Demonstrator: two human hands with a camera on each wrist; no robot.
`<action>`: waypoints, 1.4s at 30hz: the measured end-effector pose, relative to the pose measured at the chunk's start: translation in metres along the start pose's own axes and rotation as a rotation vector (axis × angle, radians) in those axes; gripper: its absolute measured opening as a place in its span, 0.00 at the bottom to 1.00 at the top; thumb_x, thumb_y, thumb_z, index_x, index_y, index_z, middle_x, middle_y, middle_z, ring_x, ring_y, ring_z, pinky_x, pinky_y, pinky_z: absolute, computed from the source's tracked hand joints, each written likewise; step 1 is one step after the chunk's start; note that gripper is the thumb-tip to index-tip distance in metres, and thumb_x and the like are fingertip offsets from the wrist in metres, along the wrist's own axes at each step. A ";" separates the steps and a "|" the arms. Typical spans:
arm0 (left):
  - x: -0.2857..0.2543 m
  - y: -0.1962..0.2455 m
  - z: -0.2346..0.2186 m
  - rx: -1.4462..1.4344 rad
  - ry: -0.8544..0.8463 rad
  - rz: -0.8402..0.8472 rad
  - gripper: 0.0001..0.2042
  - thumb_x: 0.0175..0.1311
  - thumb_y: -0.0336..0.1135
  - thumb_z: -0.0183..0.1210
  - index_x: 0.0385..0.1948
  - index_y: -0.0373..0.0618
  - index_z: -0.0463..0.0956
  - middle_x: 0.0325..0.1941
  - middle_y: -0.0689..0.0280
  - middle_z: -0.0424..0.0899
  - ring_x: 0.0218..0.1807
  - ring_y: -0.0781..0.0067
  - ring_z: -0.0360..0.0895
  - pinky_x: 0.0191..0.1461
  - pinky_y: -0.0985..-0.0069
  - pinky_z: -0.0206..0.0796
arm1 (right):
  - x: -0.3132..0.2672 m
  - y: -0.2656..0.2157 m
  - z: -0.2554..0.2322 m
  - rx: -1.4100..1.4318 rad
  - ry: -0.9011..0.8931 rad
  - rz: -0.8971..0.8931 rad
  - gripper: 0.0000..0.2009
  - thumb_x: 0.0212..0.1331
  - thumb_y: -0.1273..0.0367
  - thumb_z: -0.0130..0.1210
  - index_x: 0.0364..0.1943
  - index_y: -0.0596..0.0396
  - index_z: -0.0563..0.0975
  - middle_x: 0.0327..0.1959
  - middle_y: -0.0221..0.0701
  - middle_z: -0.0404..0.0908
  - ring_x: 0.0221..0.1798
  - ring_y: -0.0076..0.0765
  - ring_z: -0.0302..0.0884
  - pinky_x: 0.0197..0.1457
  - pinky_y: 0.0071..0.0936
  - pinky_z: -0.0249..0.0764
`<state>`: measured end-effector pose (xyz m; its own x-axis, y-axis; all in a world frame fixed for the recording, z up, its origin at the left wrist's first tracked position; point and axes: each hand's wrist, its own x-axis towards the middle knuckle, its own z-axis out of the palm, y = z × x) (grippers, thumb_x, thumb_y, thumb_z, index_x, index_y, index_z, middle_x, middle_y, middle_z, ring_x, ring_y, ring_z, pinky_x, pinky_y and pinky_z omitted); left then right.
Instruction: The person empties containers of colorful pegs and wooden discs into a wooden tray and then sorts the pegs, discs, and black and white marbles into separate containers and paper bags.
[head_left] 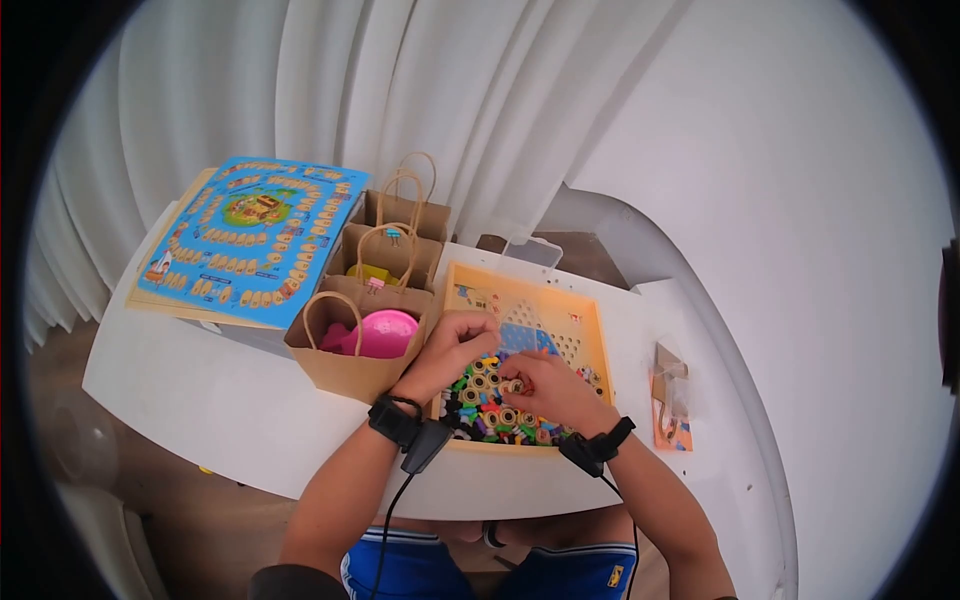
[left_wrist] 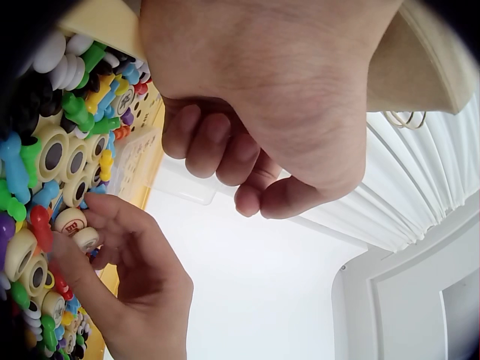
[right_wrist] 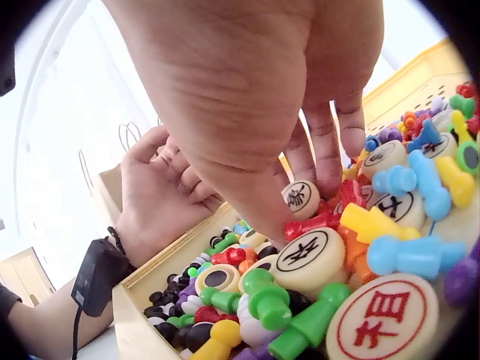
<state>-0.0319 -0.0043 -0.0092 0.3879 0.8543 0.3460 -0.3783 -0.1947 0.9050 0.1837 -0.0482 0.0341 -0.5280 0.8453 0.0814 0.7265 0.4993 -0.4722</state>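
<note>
My right hand [head_left: 555, 388] reaches into a shallow wooden tray [head_left: 603, 325] heaped with game pieces. Its thumb and fingers close around a Chinese chess piece [right_wrist: 301, 198], a cream disc with a dark character. Around it lie more cream discs, one marked in red [right_wrist: 384, 319], and small coloured plastic pegs such as a green one [right_wrist: 311, 330]. Above the tray's left side hovers my left hand [head_left: 455, 352], fingers curled in and thumb against the index fingertip [left_wrist: 247, 201]. Nothing shows in its grasp.
Brown paper bags [head_left: 345, 372] stand left of the tray, one holding a pink bowl [head_left: 385, 333]. A blue board game sheet [head_left: 330, 225] lies behind them. A clear plastic lid [head_left: 532, 252] is at the tray's back edge; a small packet [head_left: 672, 400] lies on the right.
</note>
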 end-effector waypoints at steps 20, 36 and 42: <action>-0.002 0.007 0.000 -0.041 -0.009 -0.058 0.09 0.71 0.30 0.60 0.27 0.41 0.76 0.25 0.80 0.70 0.29 0.90 0.61 0.33 0.82 0.51 | -0.039 0.008 -0.060 0.034 0.052 0.118 0.11 0.61 0.73 0.64 0.46 0.58 0.83 0.41 0.38 0.88 0.42 0.40 0.87 0.47 0.35 0.83; -0.003 0.008 0.000 -0.041 -0.013 -0.060 0.09 0.71 0.30 0.60 0.27 0.42 0.75 0.26 0.81 0.69 0.30 0.91 0.61 0.33 0.83 0.51 | -0.070 0.020 -0.041 -0.181 -0.062 0.153 0.12 0.56 0.72 0.66 0.44 0.60 0.80 0.36 0.44 0.83 0.40 0.50 0.84 0.46 0.42 0.80; -0.002 0.008 0.002 -0.015 0.006 -0.027 0.10 0.70 0.30 0.58 0.25 0.41 0.75 0.23 0.77 0.70 0.26 0.88 0.60 0.30 0.81 0.48 | -0.068 0.014 -0.038 -0.183 -0.037 0.211 0.18 0.53 0.72 0.67 0.48 0.62 0.78 0.36 0.44 0.83 0.40 0.50 0.84 0.46 0.41 0.80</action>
<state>-0.0342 -0.0087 -0.0020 0.3930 0.8622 0.3196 -0.3806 -0.1638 0.9101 0.2468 -0.0912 0.0554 -0.3698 0.9284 -0.0359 0.8877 0.3416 -0.3087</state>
